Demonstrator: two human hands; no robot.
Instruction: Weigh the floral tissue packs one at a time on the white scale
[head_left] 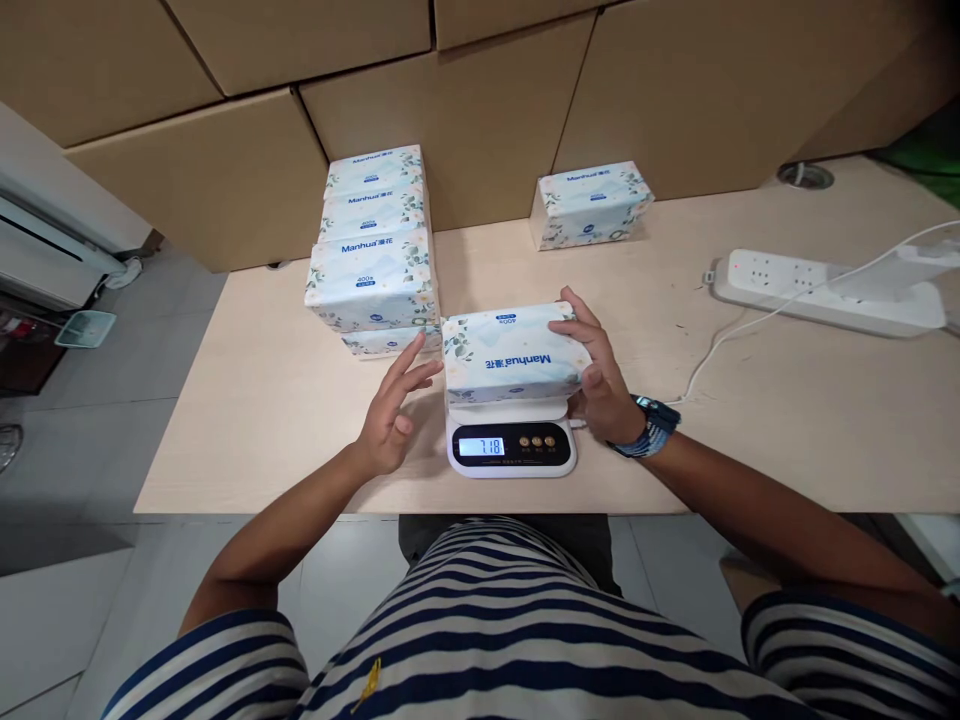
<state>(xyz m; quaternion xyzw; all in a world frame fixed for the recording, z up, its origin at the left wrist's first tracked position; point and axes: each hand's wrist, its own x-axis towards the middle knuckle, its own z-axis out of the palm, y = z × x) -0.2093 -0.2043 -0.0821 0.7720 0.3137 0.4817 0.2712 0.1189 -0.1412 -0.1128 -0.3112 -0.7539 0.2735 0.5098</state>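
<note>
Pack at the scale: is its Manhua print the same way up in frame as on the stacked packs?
No, the lettering on that pack appears upside down, while the stacked packs read upright.

"How much of the scale (pixel 512 466) is hidden?"

"Most of its weighing plate (pixel 517 411), under the Manhua pack (pixel 510 350). The captions below the buttons (pixel 538 441) are too small to read."

"And the right hand (pixel 609 400)?"

"The pack's right end hides part of it, so I can't tell how every finger sits."

"The stack (pixel 371 275) on the left?"

"Its lowest pack (pixel 390 343) is mostly covered by those above."

"What's cut off?"

"The cardboard boxes (pixel 457 120) at the far edge, something green (pixel 926 150) at the right, too little showing to identify, and the striped shirt (pixel 487 640) at the near edge."
</note>
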